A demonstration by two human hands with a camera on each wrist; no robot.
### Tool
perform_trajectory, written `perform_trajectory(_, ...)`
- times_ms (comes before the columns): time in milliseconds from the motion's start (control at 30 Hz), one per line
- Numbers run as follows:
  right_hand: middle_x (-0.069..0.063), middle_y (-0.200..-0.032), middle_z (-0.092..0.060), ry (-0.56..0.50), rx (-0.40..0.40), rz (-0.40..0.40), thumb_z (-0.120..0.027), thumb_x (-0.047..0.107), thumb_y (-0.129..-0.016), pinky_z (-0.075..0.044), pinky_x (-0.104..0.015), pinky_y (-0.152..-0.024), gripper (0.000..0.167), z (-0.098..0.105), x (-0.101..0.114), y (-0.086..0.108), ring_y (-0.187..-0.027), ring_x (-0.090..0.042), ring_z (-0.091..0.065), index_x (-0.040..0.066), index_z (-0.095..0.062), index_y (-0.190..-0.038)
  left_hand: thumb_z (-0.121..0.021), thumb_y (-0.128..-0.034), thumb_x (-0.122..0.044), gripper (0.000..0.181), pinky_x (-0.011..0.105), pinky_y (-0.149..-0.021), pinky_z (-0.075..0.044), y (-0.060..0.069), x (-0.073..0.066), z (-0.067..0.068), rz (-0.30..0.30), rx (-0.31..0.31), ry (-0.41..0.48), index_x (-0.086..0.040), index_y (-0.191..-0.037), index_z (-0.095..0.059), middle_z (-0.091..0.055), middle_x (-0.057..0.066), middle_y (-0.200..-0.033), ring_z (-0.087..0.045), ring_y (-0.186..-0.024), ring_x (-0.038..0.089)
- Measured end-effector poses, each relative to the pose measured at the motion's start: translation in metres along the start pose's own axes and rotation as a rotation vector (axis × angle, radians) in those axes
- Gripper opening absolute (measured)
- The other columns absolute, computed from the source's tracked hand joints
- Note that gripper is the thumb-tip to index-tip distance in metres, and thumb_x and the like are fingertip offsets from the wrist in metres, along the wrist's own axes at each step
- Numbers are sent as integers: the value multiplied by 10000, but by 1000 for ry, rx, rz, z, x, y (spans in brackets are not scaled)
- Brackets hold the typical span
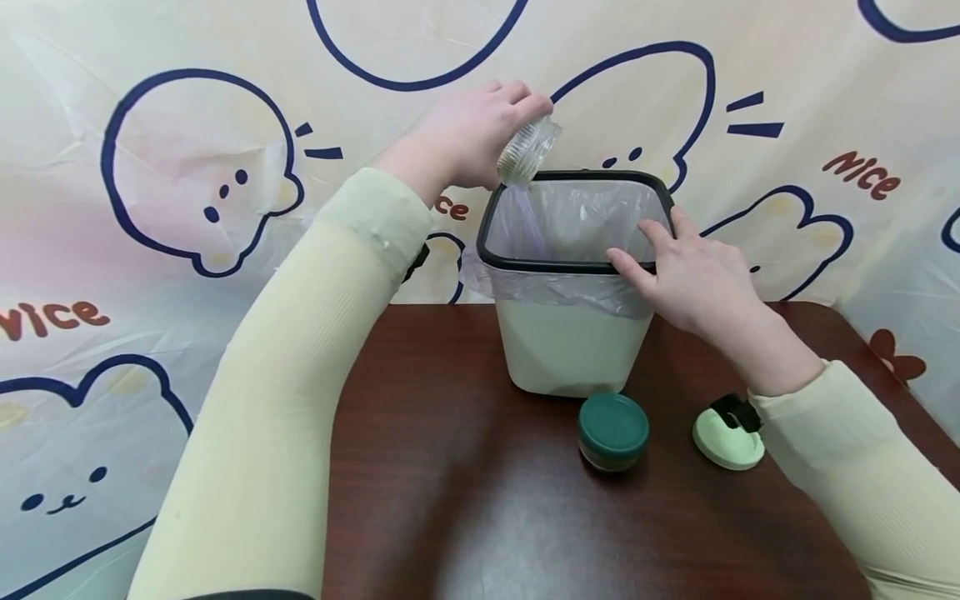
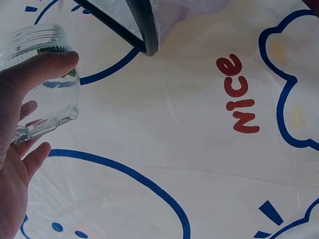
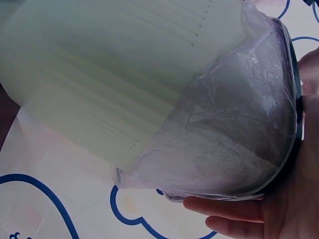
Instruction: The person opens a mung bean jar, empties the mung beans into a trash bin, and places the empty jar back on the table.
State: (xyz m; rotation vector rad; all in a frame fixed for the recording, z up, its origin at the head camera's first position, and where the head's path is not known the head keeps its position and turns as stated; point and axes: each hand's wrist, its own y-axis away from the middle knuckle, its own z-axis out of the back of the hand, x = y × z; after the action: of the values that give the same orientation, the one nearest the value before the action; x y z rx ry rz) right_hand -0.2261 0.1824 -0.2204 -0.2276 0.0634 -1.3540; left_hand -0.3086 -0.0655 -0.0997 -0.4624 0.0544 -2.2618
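Glass jar [image 2: 60,94], clear, screw-threaded neck, is in the left hand [image 1: 476,133]: thumb and fingers clamped on its sides. Tipped on its side at the bin's far left corner, mouth toward the bin, probably so it faces the opening. Can't tell if it touches the rim or has anything inside.

Right of and below that grip: pale plastic trash bin [image 1: 573,346], tapered, rounded corners, black rim. Thin translucent liner [image 1: 573,287] lines it and folds out over the rim, crinkled, likely held by it.

Right hand [image 1: 701,275] rests on the rim's near right corner, fingers straight and apart; reads as steadying.

Nearer the person than both grips, on the glossy dark-red table [image 1: 465,517]: round jar with dark green lid [image 1: 613,425], upright before the bin; pale green disc lid [image 1: 716,446], under the right wrist's black strap [image 1: 738,412] in head view. Printed backdrop sheet [image 1: 60,208] behind, creased.
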Motion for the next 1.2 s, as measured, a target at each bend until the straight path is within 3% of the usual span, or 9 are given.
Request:
perform_trajectory(267,-353,-1499,-193,-7,-2,4,-176,723,-928,-485,-544,-627,884,-1,-2,-1,-978,-539,-550,56,-336,-1485,-770,-770,-46,894,435,-1048,-383,-1,1,5,-22,-114,-5,-178,-1515,-294,-365,89,-1481,-343,-1352,271)
perform_trajectory(500,-355,-1496,-198,-5,-1,1,-173,729,-925,-485,-549,-629,893,-1,-2,-3,-964,-538,-555,52,-335,-1484,-755,-794,-36,869,459,-1058,-359,-2,-6,3,-60,-24,-70,-178,-1517,-292,-366,127,-1476,-346,-1356,316)
perform_trajectory(667,-353,-1495,-202,-2,2,3,-169,731,-922,-489,-555,-642,897,-2,-2,-3,-981,-538,-553,52,-336,-1484,-755,-790,-43,871,460,-1060,-360,-2,-5,1,-63,-1,-100,-170,-1517,-292,-382,136,-1461,-362,-1345,325)
perform_trajectory(900,-359,-1497,-192,-6,-2,1,-171,725,-927,-484,-554,-639,887,-2,-2,-2,-985,-545,-551,56,-334,-1486,-689,-798,42,805,436,-1069,-355,-3,0,4,-87,-145,-82,-144,-1492,-326,-402,131,-1434,-363,-1337,300)
perform_trajectory(1100,-355,-1496,-201,-7,0,2,-173,728,-924,-490,-552,-639,891,-2,-1,-3,-975,-542,-554,54,-335,-1485,-599,-810,155,817,447,-1097,-305,-3,-1,-3,-114,22,-168,-125,-1512,-290,-368,174,-1459,-330,-1353,354)
perform_trajectory(1200,-354,-1494,-205,-8,2,3,-176,728,-924,-490,-556,-644,891,-2,-1,-2,-981,-543,-551,54,-335,-1484,-613,-800,150,828,450,-1098,-305,-3,0,-6,-101,23,-156,-131,-1511,-295,-376,167,-1452,-335,-1350,350)
